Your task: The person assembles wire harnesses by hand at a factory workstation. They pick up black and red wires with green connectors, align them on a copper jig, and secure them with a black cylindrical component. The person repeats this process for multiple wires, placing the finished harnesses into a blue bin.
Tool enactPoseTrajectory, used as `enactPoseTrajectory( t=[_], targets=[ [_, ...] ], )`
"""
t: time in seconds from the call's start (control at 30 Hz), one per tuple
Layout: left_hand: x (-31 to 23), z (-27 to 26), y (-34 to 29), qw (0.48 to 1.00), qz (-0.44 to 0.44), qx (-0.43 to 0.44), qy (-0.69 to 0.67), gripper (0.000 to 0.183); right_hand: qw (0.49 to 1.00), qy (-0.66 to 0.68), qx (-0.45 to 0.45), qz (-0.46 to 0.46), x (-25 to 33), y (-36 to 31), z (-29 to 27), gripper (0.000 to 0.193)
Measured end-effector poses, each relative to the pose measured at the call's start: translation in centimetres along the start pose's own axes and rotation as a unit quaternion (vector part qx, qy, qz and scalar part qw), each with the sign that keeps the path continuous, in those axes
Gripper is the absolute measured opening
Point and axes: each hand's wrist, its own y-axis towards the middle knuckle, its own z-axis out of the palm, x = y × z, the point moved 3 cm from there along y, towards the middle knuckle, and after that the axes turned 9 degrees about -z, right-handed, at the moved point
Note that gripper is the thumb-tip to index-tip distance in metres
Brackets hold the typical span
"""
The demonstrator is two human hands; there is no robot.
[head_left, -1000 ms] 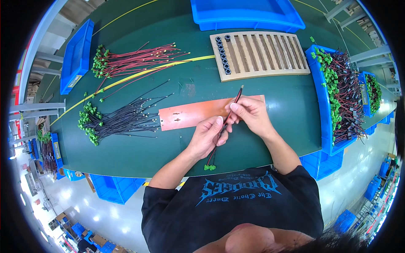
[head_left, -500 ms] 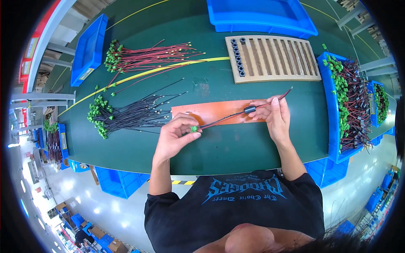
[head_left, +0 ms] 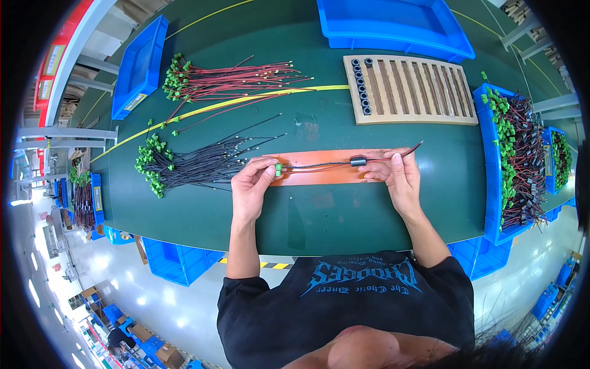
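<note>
A cable of red and black wires [head_left: 316, 165] is stretched between my hands above an orange mat [head_left: 301, 179]. My left hand [head_left: 251, 181] pinches the green connector [head_left: 278, 169] at its left end. Toward the other end a black ferrite core [head_left: 358, 161] sits around the wires. My right hand [head_left: 398, 175] is closed on the wires just right of the core, thumb against the fingers, and their tips stick out beyond it. Left of my left hand lies a fanned bundle of black wires [head_left: 206, 160] with green connectors.
Red wires [head_left: 239, 80] with green connectors lie farther back. A wooden slotted rack [head_left: 418, 120] holds several black cores along its left side. Blue bins stand at the far left [head_left: 140, 67] and at the back [head_left: 393, 34]. A blue bin [head_left: 491, 160] of finished-looking cables stands at the right.
My left hand has turned and moved slightly up and left, pulling the cable straighter and more level. The core sits a little farther left. The whole view has shifted slightly.
</note>
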Motion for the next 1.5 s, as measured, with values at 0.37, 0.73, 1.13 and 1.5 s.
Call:
enactPoseTrajectory(
  t=[0.37, 0.73, 1.13, 1.5],
  targets=[
    [-0.6, 1.0, 0.1, 1.000, -0.015, -0.022, 0.004, 0.015, 1.000, 0.010, -0.014, 0.001, 0.1, -0.1, -0.2, 0.026],
    [0.1, 0.7, 0.0, 0.998, -0.003, -0.055, 0.012, 0.013, 1.000, -0.013, 0.005, -0.007, 0.2, -0.1, -0.1, 0.025],
    [-0.8, 1.6, 0.0, 0.997, -0.027, -0.072, 0.013, 0.013, 0.996, -0.086, -0.003, -0.039, 0.2, 0.2, -0.8, 0.022],
    [-0.3, 1.8, 0.5, 0.992, -0.034, -0.089, 0.085, 0.011, 0.907, -0.408, 0.038, -0.100, 2.0, 0.1, -1.5, 0.011]
  ],
)
